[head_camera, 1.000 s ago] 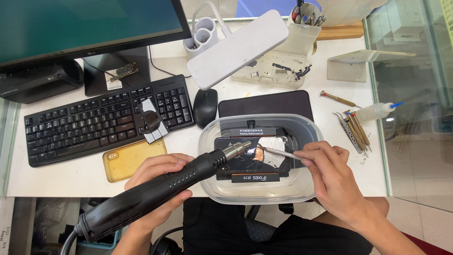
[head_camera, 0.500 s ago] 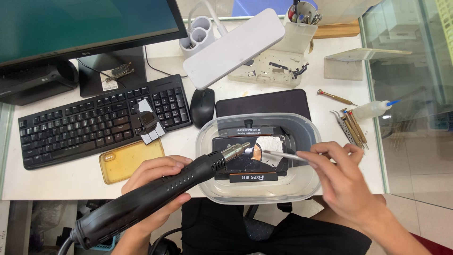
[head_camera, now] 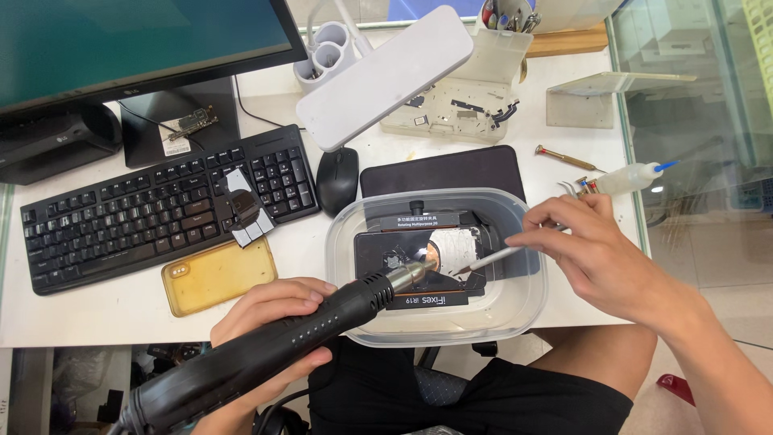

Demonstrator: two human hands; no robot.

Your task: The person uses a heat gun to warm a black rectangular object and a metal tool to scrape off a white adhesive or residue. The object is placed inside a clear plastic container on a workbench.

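Head view: the left hand [head_camera: 270, 318] is seen at lower centre of the frame, fingers wrapped tight around a long black hot-air gun [head_camera: 266, 354] with a metal nozzle. The gun's long axis runs from lower left up to the right, and the nozzle tip is aimed into a clear oval plastic tub [head_camera: 362, 234] set at the centre of the white surface [head_camera: 80, 310]. Inside the tub a black rectangular holding fixture [head_camera: 419, 258] is clamped around a small shiny metal part [head_camera: 451, 246]. The right hand [head_camera: 600, 258] is held at centre right, fingers pinched together on a thin silver probe-like tool [head_camera: 495, 258]; whether it is tweezers or a pick cannot be told. The tool's tip is pointed left and slightly down, onto the shiny part. The part lies up and right of the nozzle and left of the right-hand fingers, so it is approached from both sides, and the nozzle tip appears to be the nearer. Around the tub: a black keyboard [head_camera: 161, 209] at left, a yellow phone case [head_camera: 217, 278] below it, a black mouse [head_camera: 336, 179], a dark mat [head_camera: 451, 171] behind the tub, and a small white squeeze bottle [head_camera: 628, 177] with a blue tip at right.
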